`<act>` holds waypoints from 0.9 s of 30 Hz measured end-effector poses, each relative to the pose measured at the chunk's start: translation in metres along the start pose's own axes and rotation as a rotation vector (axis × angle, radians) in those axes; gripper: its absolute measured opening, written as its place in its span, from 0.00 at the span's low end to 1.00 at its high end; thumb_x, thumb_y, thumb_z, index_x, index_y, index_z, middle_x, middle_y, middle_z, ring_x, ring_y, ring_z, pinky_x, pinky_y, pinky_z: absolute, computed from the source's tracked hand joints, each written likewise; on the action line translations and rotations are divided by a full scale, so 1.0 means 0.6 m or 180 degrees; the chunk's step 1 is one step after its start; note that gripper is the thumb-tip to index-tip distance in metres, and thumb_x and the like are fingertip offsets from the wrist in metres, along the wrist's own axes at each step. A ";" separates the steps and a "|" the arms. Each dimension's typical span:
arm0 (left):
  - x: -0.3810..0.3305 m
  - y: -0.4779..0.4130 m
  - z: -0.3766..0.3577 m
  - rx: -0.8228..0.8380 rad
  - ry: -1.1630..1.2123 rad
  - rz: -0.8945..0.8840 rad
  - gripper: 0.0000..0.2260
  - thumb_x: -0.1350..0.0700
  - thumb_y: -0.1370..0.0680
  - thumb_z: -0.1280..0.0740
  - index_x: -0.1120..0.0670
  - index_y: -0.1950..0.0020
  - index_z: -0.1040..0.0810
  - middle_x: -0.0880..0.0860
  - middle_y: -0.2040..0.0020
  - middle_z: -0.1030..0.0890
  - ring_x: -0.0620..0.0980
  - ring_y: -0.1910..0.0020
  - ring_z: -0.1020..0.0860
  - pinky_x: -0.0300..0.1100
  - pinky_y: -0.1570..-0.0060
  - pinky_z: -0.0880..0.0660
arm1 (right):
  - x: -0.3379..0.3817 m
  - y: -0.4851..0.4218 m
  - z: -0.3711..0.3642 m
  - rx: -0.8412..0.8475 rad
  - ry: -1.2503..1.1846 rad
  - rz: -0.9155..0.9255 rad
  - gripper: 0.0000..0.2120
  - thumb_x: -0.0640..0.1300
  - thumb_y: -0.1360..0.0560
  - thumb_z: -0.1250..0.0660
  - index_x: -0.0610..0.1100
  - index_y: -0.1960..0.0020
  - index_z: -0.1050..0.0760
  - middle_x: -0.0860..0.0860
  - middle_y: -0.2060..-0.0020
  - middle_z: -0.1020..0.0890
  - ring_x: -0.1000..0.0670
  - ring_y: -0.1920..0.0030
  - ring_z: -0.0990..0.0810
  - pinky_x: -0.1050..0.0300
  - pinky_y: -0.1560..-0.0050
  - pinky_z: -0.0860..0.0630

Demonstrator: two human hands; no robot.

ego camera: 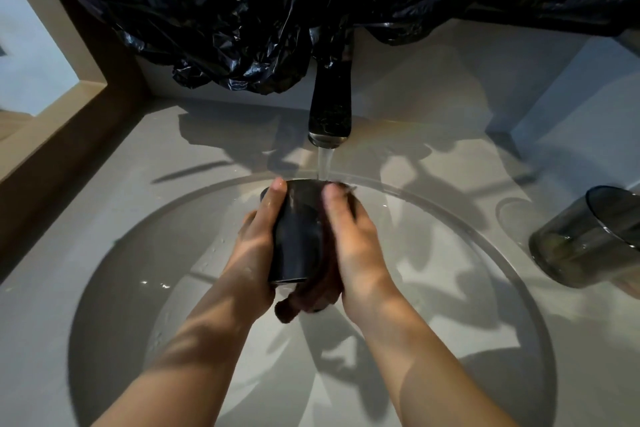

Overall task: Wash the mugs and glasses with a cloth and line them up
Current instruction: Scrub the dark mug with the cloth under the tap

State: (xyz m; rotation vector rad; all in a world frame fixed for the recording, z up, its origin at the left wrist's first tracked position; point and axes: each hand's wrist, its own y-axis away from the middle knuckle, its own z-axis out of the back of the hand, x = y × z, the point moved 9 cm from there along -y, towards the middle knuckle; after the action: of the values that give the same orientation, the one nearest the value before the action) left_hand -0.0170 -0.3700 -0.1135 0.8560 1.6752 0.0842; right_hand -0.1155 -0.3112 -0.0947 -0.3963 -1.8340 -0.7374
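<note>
Dark mug (298, 232) over the basin (138, 236), brown cloth (311, 298) against its side; smoky glass (588, 239) on the counter (467, 156).

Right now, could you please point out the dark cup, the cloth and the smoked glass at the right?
dark cup (298, 236), head view, side wall.
cloth (289, 309), head view, bunched lower end.
smoked glass (585, 246), head view, side wall.

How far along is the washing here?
Done: nothing certain; one smoky glass stands on the counter, washed or not unclear. In hand: left hand grips the dark mug under the running tap, right hand presses the cloth on it. Left: lining up.
</note>
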 end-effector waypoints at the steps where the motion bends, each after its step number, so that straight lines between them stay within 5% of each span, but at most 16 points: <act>1: 0.001 0.000 -0.002 0.0064 -0.0047 0.0024 0.45 0.27 0.46 0.27 0.52 0.37 0.23 0.59 0.44 0.18 0.58 0.46 0.18 0.55 0.42 0.24 | 0.001 0.005 -0.010 0.0176 0.0075 0.0043 0.20 0.56 0.27 0.33 0.54 0.36 0.30 0.51 0.48 0.19 0.50 0.50 0.19 0.56 0.52 0.21; 3: 0.006 -0.002 0.002 0.0061 -0.0093 0.0102 0.43 0.29 0.46 0.28 0.52 0.38 0.23 0.58 0.45 0.17 0.57 0.47 0.18 0.52 0.46 0.22 | 0.000 0.005 -0.007 0.0148 0.0159 0.0000 0.24 0.57 0.27 0.33 0.55 0.33 0.33 0.50 0.46 0.20 0.50 0.48 0.20 0.53 0.47 0.22; 5: 0.006 -0.003 -0.001 0.0093 -0.0157 0.0093 0.42 0.30 0.45 0.29 0.52 0.38 0.24 0.58 0.45 0.17 0.56 0.47 0.18 0.50 0.48 0.22 | -0.007 -0.006 0.009 -0.0125 -0.0068 -0.0274 0.20 0.61 0.26 0.36 0.51 0.40 0.25 0.46 0.48 0.17 0.46 0.48 0.18 0.48 0.44 0.22; 8: 0.003 -0.001 -0.008 0.0127 -0.0155 0.0000 0.40 0.31 0.43 0.29 0.53 0.37 0.24 0.57 0.44 0.18 0.55 0.46 0.18 0.49 0.47 0.23 | -0.021 -0.007 0.011 -0.0213 -0.0526 -0.0765 0.30 0.68 0.33 0.36 0.48 0.42 0.22 0.42 0.46 0.17 0.41 0.47 0.18 0.42 0.41 0.23; 13: -0.003 0.003 -0.006 0.0164 -0.0506 -0.0102 0.38 0.27 0.43 0.31 0.49 0.40 0.22 0.54 0.45 0.17 0.53 0.46 0.19 0.54 0.39 0.26 | 0.017 0.009 -0.004 -0.0031 0.0600 0.0131 0.30 0.58 0.28 0.31 0.56 0.30 0.38 0.50 0.41 0.25 0.48 0.42 0.23 0.50 0.42 0.24; 16: -0.006 0.010 -0.014 0.0207 -0.0365 -0.0170 0.38 0.29 0.42 0.27 0.50 0.39 0.22 0.54 0.46 0.16 0.53 0.47 0.18 0.53 0.40 0.25 | 0.033 0.007 0.009 -0.0413 0.0670 0.0490 0.17 0.59 0.26 0.35 0.54 0.41 0.27 0.50 0.46 0.21 0.51 0.47 0.21 0.55 0.44 0.23; 18: -0.008 0.011 -0.012 0.0075 -0.0186 -0.0237 0.40 0.29 0.44 0.29 0.50 0.38 0.25 0.55 0.45 0.17 0.54 0.47 0.18 0.51 0.45 0.22 | 0.027 -0.007 0.033 -0.0673 0.0185 0.0212 0.11 0.58 0.23 0.38 0.51 0.51 0.24 0.50 0.54 0.19 0.48 0.51 0.20 0.51 0.45 0.22; 21: -0.010 0.009 -0.007 -0.0030 -0.0093 -0.0247 0.45 0.25 0.45 0.33 0.52 0.36 0.25 0.57 0.43 0.19 0.55 0.45 0.19 0.50 0.47 0.22 | 0.023 -0.009 0.026 -0.0537 -0.0039 0.0036 0.10 0.56 0.22 0.39 0.50 0.51 0.26 0.51 0.56 0.20 0.49 0.53 0.21 0.54 0.51 0.22; 25: -0.002 0.006 -0.002 -0.0057 -0.0091 -0.0084 0.44 0.27 0.46 0.32 0.52 0.38 0.23 0.57 0.44 0.18 0.54 0.46 0.18 0.52 0.42 0.25 | 0.030 0.029 -0.023 -0.0012 0.1689 0.0740 0.40 0.66 0.34 0.40 0.55 0.26 0.44 0.56 0.35 0.35 0.58 0.39 0.33 0.62 0.38 0.34; 27: -0.001 0.007 -0.003 0.0004 -0.0090 -0.0011 0.43 0.28 0.46 0.32 0.51 0.38 0.23 0.54 0.45 0.17 0.51 0.46 0.18 0.50 0.42 0.25 | 0.048 0.036 -0.034 0.0070 0.2013 0.1218 0.41 0.68 0.34 0.42 0.56 0.24 0.47 0.56 0.29 0.40 0.58 0.33 0.38 0.62 0.34 0.38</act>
State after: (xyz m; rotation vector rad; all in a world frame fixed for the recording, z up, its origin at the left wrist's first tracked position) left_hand -0.0164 -0.3665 -0.1105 0.8516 1.6506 0.0683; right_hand -0.0987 -0.3105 -0.0567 -0.4246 -1.1278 -0.4984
